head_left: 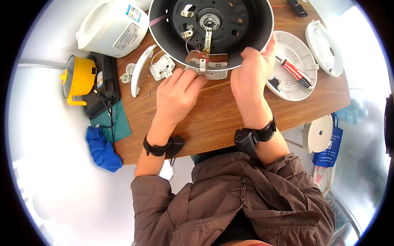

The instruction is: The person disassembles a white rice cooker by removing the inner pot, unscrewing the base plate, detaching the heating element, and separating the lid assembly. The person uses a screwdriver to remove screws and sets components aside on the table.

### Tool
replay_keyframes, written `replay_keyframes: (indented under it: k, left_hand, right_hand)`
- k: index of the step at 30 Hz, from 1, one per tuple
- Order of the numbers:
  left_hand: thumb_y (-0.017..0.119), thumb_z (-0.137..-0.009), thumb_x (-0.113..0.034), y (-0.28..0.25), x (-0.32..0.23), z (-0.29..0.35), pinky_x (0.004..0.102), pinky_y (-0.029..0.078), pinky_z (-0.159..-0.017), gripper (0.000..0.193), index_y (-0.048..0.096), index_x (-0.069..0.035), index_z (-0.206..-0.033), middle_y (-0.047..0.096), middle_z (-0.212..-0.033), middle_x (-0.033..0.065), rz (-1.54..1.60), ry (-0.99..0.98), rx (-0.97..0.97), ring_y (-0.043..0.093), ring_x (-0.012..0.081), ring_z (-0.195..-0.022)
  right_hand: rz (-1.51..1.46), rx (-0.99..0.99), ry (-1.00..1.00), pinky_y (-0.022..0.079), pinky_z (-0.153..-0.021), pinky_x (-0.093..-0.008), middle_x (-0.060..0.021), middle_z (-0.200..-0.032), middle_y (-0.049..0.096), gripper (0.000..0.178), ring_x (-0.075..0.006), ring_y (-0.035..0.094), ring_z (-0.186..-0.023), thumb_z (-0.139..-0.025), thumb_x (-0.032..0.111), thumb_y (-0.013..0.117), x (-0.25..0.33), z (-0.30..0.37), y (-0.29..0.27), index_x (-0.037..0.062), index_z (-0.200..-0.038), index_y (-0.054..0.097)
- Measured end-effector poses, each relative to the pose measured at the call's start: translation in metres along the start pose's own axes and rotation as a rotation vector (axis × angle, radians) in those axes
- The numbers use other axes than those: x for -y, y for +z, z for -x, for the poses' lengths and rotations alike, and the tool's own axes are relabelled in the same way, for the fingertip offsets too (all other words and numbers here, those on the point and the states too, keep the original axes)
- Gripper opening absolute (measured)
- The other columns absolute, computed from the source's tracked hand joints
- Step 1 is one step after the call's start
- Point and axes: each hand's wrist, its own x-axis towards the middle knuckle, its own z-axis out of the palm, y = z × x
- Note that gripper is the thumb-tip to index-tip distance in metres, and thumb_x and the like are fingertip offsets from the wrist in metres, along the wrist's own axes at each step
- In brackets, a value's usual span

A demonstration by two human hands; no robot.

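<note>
An opened rice cooker shell [256, 37], black inside with a pale rim, is tilted so its interior faces me. My right hand [252, 78] grips its right side, thumb by the rim and fingers around the outside. At the near rim, my left hand [180, 92] is closed, its curled fingers against the edge; the fingertips are partly hidden. Beside them a metal lever bracket [207, 43] runs from the round centre fitting [210, 21] to the rim. Thin red and white wires lie around it. A pale panel [215, 75] sits below the rim.
Right of the shell, a white round cover [292, 92] holds a red-handled screwdriver [297, 74]. Beyond it lies a white lid [328, 51]. On the left are a curved white handle [139, 74], a white plastic part [162, 67], a white rice cooker [111, 30] and a yellow pot [82, 76].
</note>
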Motion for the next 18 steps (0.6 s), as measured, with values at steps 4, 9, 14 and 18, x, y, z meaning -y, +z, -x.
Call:
replay_keyframes:
  k: [4, 9, 14, 18]
  left_hand:
    - [0.083, -0.073, -0.009, -0.002, 0.002, 0.005, 0.0305, 0.050, -0.058, 0.019, 0.071, -0.011, -0.087, 0.060, -0.085, 0.0003, 0.106, -0.058, -0.063, 0.058, 0.0198, -0.072]
    - [0.087, -0.075, -0.008, 0.000, 0.007, 0.021, 0.0288, 0.049, -0.059, 0.024, 0.069, -0.007, -0.091, 0.062, -0.097, 0.0070, 0.308, -0.392, -0.170, 0.061, 0.0204, -0.077]
    - [0.080, -0.093, -0.030, 0.022, 0.010, 0.035, 0.0364, 0.056, -0.090, 0.064, 0.044, 0.001, -0.135, 0.053, -0.133, 0.0170, 0.996, -0.827, -0.173, 0.059, 0.0235, -0.116]
    - [0.060, -0.104, -0.047, 0.028, -0.001, 0.008, 0.0454, 0.049, -0.110, 0.075, 0.025, 0.000, -0.151, 0.048, -0.146, 0.0174, 1.349, -0.928, -0.117, 0.054, 0.0255, -0.132]
  right_hand:
    - [0.035, 0.023, -0.037, 0.044, -0.105, -0.0293, -0.0093, -0.137, 0.052, 0.078, -0.0182, 0.053, -0.126, -0.077, -0.023, 0.039, -0.004, 0.004, -0.003, 0.0032, -0.150, 0.036]
    - [0.022, 0.024, -0.035, 0.046, -0.100, -0.0286, -0.0086, -0.131, 0.056, 0.078, -0.0167, 0.057, -0.117, -0.077, -0.023, 0.039, -0.001, 0.003, -0.005, 0.0033, -0.150, 0.036]
    - [0.043, -0.046, 0.051, 0.046, -0.093, -0.0271, -0.0062, -0.120, 0.059, 0.075, -0.0142, 0.059, -0.103, -0.079, -0.022, 0.040, 0.007, 0.000, 0.002, 0.0037, -0.150, 0.035]
    - [0.014, -0.062, 0.073, 0.046, -0.093, -0.0274, -0.0055, -0.119, 0.058, 0.074, -0.0146, 0.058, -0.102, -0.080, -0.021, 0.041, 0.008, -0.007, 0.009, 0.0031, -0.150, 0.033]
